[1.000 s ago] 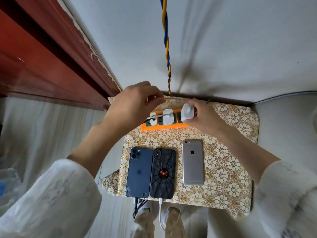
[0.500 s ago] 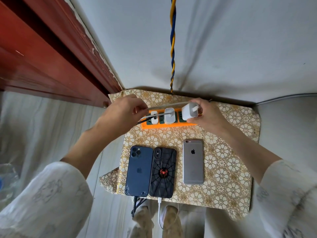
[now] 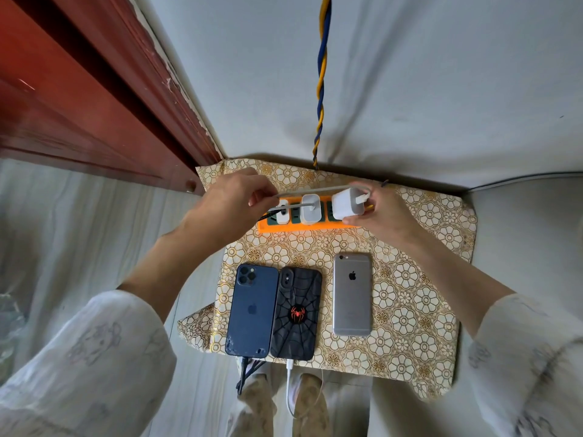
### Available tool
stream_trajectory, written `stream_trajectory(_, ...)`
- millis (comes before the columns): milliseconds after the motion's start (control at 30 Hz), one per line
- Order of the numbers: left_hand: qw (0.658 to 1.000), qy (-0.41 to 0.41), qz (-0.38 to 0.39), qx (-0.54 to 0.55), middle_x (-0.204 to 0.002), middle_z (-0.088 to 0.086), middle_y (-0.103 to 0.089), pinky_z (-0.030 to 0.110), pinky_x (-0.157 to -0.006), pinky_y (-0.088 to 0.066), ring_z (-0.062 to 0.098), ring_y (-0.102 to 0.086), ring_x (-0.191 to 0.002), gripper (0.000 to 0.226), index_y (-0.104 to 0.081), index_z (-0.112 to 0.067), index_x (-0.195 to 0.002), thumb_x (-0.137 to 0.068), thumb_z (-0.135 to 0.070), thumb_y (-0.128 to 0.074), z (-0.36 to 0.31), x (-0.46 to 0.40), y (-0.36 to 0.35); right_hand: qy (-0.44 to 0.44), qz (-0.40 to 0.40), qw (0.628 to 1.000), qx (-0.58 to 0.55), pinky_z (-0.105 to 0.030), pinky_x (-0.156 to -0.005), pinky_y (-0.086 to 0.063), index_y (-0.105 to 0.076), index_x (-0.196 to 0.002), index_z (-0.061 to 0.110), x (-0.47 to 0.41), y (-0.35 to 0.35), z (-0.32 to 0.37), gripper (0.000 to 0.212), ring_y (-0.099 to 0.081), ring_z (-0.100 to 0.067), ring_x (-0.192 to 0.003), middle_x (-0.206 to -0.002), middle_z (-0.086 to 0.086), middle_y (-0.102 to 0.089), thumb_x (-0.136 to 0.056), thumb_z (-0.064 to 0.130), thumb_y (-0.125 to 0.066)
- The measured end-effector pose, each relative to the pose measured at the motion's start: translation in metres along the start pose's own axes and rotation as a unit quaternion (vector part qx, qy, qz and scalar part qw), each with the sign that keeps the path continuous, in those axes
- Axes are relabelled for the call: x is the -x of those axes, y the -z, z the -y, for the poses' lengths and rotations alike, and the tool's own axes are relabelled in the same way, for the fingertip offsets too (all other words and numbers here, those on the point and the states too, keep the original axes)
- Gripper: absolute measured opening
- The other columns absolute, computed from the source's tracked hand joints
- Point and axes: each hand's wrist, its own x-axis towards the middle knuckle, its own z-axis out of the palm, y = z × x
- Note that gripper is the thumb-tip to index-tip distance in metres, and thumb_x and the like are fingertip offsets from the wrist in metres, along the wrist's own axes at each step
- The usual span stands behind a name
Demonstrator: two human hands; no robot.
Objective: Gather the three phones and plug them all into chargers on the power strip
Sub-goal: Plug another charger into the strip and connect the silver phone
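Blue phone [image 3: 251,309]: lies back up at the left of the row on the small table, a dark cable [image 3: 244,370] leaving its near end
Spider-web phone [image 3: 297,313]: back up, touching the blue one's right edge – a white cable [image 3: 289,386] runs from its near end over the table edge
Silver phone [image 3: 352,294]: back up, a little apart to the right of the other two; nothing shows at its ends
Power strip [image 3: 307,224]: orange, at the far side of the table near the wall; two white chargers [image 3: 309,209] stand in it, a small one left and a bigger one in the middle
Third charger [image 3: 349,204]: white cube over the strip's right end; whether it is seated I cannot tell
Right hand [image 3: 383,212]: fingers and thumb curled round the third charger
Left hand [image 3: 233,205]: fingertips pinching a pale cable [image 3: 315,190] that stretches right to the third charger
Table [image 3: 407,294]: covered in a gold floral cloth
Beyond: a twisted blue-and-yellow cord [image 3: 321,80] hangs down the white wall; a red-brown door frame [image 3: 94,99] stands at the left
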Motion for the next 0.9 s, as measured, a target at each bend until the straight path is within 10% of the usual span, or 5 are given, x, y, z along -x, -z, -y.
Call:
stream_trajectory(533,1.000,-0.007,0.001,0.008,-0.085,-0.002,-0.053,0.037,-0.080,-0.051,0.015,-0.055,-0.075,0.014,-0.067,-0.010,-0.094,-0.085,-0.018,-0.059,-0.008,-0.006,-0.004,-0.059,0.038,0.991,-0.110,-0.032,-0.087,-0.051,-0.051,-0.125,0.021,-0.004,0.006,-0.010,0.068,-0.057,-0.022,-0.110,-0.126,-0.008,-0.057,-0.066,0.001,-0.076)
stream_trajectory(900,1.000,0.007,-0.027,0.005,-0.088,0.005,-0.060,0.035,-0.076,-0.048,0.018,-0.056,-0.077,0.014,-0.067,-0.009,-0.095,-0.086,-0.017,-0.058,0.007,-0.001,-0.002,0.048,0.008,0.994,0.100,-0.019,-0.084,-0.037,-0.055,-0.121,0.016,-0.002,0.000,0.009,0.062,-0.049,-0.012,-0.099,-0.121,-0.004,-0.053,-0.065,0.018,-0.080)
